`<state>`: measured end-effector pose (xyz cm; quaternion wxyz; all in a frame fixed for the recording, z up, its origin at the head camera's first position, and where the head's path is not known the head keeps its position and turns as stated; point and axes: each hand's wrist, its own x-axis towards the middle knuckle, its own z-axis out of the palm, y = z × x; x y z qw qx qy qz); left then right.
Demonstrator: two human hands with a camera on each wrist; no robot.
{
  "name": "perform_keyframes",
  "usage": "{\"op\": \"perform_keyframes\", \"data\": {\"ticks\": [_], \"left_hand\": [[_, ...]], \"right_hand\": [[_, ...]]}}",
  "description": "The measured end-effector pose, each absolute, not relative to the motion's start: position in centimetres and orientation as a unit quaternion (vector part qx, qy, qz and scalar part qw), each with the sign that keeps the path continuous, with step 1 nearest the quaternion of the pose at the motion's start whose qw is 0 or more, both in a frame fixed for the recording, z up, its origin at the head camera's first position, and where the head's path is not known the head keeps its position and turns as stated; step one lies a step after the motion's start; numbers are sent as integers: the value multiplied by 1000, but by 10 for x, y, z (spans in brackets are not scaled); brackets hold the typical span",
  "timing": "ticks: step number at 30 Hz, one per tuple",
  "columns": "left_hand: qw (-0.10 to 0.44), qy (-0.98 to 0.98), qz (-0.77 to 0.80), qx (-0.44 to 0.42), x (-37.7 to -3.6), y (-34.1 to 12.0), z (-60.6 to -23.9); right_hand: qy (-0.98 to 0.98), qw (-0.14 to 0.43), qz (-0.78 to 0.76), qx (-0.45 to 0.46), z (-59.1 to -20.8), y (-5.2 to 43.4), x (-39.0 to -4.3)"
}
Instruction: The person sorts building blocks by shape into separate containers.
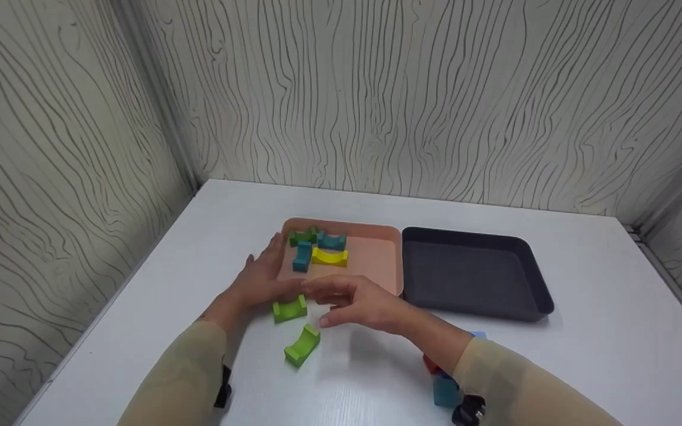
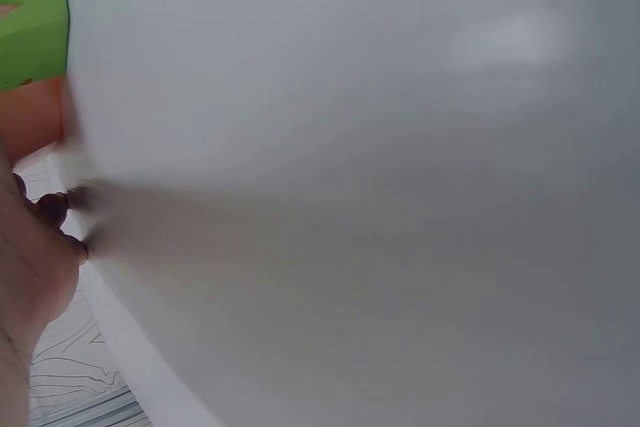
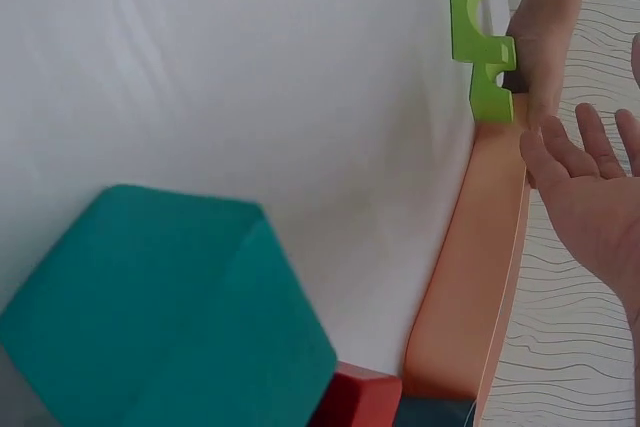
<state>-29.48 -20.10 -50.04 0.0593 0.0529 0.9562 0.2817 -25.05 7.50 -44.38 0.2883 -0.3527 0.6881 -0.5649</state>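
Green block (image 1: 289, 309) beside left hand (image 1: 264, 278)

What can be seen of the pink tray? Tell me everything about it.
The pink tray is a shallow, square, matte salmon-pink dish with rounded corners and a low raised rim, plastic by its look. It lies flat on the white table, right beside the dark tray. Four arch-shaped blocks sit in its far left part: a dark green block, two teal blocks and a yellow block. The left hand rests at its left edge.
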Motion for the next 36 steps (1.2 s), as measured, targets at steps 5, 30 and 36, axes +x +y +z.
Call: {"op": "perform_keyframes", "data": {"ticks": [5,30,36], "left_hand": [[54,954,287,62,-295,-202,-501],[40,953,288,83,-295,-203,-502],[40,953,289,84,-295,-203,-503]], "right_hand": [[687,307,-556,-352,-449,72,-249],[698,338,-531,-342,-472,68,-249],[689,352,-533,-342,-475,67,-249]]}}
